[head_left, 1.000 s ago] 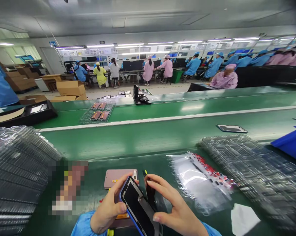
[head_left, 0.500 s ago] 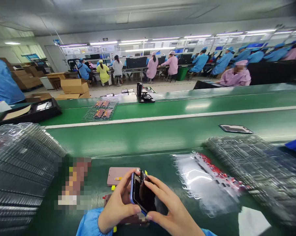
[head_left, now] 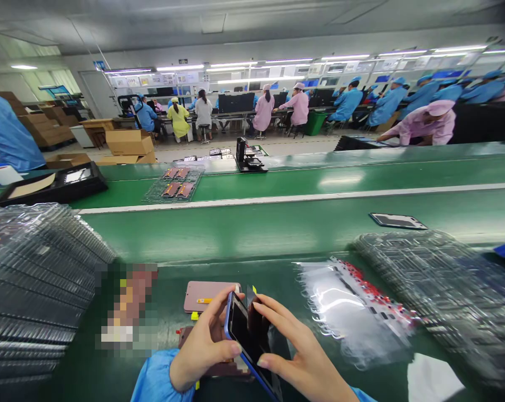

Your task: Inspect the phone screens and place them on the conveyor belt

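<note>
My left hand is closed around the blue-edged side of a smartphone, which is tilted with its dark face toward the right. Between the fingertips and thumb of my right hand is a thin, glossy, see-through film, standing at an angle along the phone's right side. Whether the film touches the phone's face is hard to see. Behind the phone lies a pinkish phone panel with yellow tabs. A second brownish panel is mostly hidden under my hands.
Tall stacked clear trays stand at left, more trays at right. A fanned pile of clear films with red tabs and a white paper lie right of my hands. A phone-shaped panel lies on the green conveyor.
The film has swung away from the phone's face toward the right, and more of that dark face shows. The phone's lower end has come down and nearer me. Across the room, a pink-clad person has bent forward.
</note>
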`<state>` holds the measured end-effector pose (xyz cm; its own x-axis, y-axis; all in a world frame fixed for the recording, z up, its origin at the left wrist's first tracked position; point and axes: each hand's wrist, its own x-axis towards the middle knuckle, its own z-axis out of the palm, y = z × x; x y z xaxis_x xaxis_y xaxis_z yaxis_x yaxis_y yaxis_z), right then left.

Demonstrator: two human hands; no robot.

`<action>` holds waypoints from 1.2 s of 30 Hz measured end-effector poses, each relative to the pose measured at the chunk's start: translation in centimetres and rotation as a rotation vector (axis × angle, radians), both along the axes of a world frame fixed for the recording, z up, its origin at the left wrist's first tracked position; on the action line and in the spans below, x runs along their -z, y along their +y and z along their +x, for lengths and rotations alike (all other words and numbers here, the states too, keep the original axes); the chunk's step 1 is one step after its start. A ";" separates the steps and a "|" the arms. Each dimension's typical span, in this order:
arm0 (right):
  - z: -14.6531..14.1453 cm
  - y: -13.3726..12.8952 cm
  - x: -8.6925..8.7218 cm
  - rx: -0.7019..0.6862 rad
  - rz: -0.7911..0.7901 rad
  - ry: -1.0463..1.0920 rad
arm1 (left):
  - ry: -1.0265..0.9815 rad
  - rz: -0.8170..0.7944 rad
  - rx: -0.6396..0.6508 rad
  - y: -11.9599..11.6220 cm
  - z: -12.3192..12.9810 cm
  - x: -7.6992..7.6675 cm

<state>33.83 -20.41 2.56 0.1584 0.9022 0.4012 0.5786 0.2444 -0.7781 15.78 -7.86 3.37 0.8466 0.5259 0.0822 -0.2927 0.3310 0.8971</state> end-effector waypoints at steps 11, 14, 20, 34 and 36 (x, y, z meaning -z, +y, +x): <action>0.6 -0.1 -0.6 -0.003 0.015 -0.068 | 0.068 0.008 -0.032 0.1 -0.4 0.6; 0.4 -0.2 -0.3 -0.025 0.009 -0.057 | 0.047 -0.017 -0.016 -0.1 -0.3 0.7; -0.5 -0.1 0.3 -0.023 -0.044 0.025 | 0.035 -0.044 -0.044 -0.6 0.2 0.3; -1.3 0.1 0.7 -0.013 -0.032 -0.086 | 0.035 -0.101 -0.016 -0.7 0.2 1.0; -1.3 0.0 0.5 -0.011 -0.034 -0.098 | 0.034 -0.101 -0.009 -0.7 0.1 0.9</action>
